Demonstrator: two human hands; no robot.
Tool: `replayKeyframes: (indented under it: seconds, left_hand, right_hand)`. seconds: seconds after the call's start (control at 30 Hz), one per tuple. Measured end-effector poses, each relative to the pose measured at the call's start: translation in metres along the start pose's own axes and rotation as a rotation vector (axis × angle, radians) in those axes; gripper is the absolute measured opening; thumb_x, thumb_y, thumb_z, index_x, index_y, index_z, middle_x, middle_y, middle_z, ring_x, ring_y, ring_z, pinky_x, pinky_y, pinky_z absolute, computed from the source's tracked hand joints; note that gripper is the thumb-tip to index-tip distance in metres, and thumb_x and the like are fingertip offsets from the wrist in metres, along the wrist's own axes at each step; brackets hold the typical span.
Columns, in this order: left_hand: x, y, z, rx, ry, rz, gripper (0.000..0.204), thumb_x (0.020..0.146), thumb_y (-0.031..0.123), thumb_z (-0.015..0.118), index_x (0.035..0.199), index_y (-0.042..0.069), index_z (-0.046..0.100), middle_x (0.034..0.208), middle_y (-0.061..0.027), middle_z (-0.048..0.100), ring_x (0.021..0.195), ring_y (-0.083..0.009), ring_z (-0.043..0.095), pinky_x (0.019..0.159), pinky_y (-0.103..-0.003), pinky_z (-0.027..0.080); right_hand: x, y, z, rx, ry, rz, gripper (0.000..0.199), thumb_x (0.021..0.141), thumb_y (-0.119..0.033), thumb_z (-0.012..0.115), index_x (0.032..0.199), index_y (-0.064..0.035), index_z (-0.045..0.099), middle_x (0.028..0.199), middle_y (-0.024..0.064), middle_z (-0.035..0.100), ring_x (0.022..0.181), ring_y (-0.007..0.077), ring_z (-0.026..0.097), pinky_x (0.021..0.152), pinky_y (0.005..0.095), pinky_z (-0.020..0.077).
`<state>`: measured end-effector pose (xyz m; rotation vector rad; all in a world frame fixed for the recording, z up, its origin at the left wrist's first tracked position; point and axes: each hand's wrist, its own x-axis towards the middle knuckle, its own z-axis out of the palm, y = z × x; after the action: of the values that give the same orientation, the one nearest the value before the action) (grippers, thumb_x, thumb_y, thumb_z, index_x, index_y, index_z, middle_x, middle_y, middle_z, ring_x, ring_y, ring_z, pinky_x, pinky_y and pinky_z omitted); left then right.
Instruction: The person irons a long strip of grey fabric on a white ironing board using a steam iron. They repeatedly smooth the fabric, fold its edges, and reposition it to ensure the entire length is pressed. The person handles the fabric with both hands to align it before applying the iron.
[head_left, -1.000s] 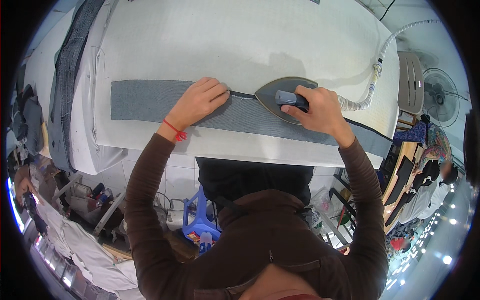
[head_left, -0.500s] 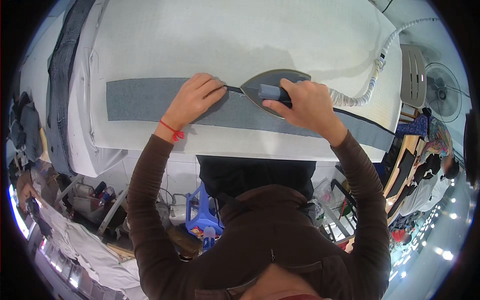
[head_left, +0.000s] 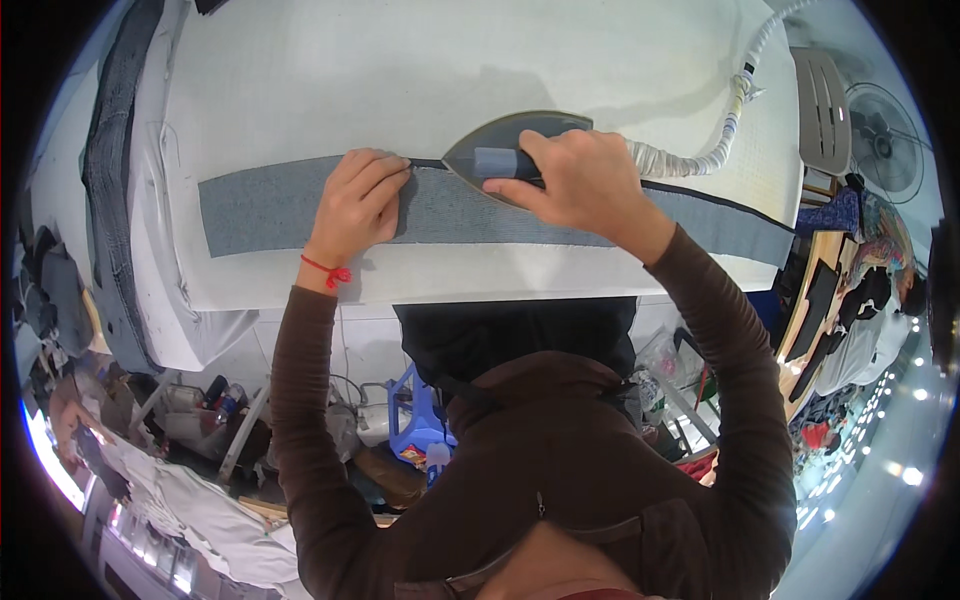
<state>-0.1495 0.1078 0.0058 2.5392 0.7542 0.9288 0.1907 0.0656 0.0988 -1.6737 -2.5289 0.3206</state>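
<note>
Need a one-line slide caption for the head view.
Right hand grips iron on grey fabric strip; left hand presses the strip flat.

Grey fabric strip (head_left: pixel 270 205), white ironing table (head_left: pixel 400 70)

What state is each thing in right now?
left hand: flat, palm down, pressing the grey fabric strip.
right hand: closed on the iron's handle.
iron: soleplate down on the strip, tip towards the left hand.
grey fabric strip: laid flat across the white padded table.
wrapped hose: attached, curving away.
</note>
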Motion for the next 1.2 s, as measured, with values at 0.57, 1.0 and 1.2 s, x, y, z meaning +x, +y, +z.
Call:
replayKeyframes:
  seconds: [0.57, 1.0, 1.2]
  left_hand:
    - [0.008, 0.036, 0.014, 0.301, -0.085, -0.049, 0.040, 0.096, 0.009, 0.087, 0.136, 0.007, 0.085, 0.132, -0.0087, 0.077, 0.114, -0.0314, 0.071, 0.107, -0.049, 0.053]
    - [-0.018, 0.051, 0.014, 0.252, 0.154, -0.655, 0.034, 0.107, 0.018, 0.085, 0.141, 0.016, 0.087, 0.156, -0.0136, 0.076, 0.146, -0.0371, 0.070, 0.125, -0.051, 0.049]
    - [-0.026, 0.054, 0.025, 0.559, -0.056, -0.517, 0.043, 0.110, 0.013, 0.079, 0.153, 0.013, 0.079, 0.159, -0.0163, 0.074, 0.152, -0.0378, 0.065, 0.127, -0.053, 0.046]
  right_hand:
    - [-0.031, 0.131, -0.022, 0.099, 0.860, 0.156, 0.025, 0.100, -0.017, 0.093, 0.120, -0.0060, 0.082, 0.117, 0.0133, 0.083, 0.112, 0.0380, 0.075, 0.099, 0.0465, 0.0579]
    - [-0.500, 0.320, 0.074, 0.792, 1.092, 1.674, 0.038, 0.114, -0.030, 0.080, 0.142, -0.0031, 0.079, 0.113, 0.0048, 0.080, 0.090, 0.0179, 0.074, 0.071, 0.0332, 0.0577]
    - [-0.463, 0.362, 0.061, 0.162, 1.021, 1.510, 0.034, 0.113, -0.023, 0.083, 0.138, 0.0002, 0.081, 0.122, 0.0115, 0.085, 0.106, 0.0244, 0.080, 0.093, 0.0392, 0.0643]
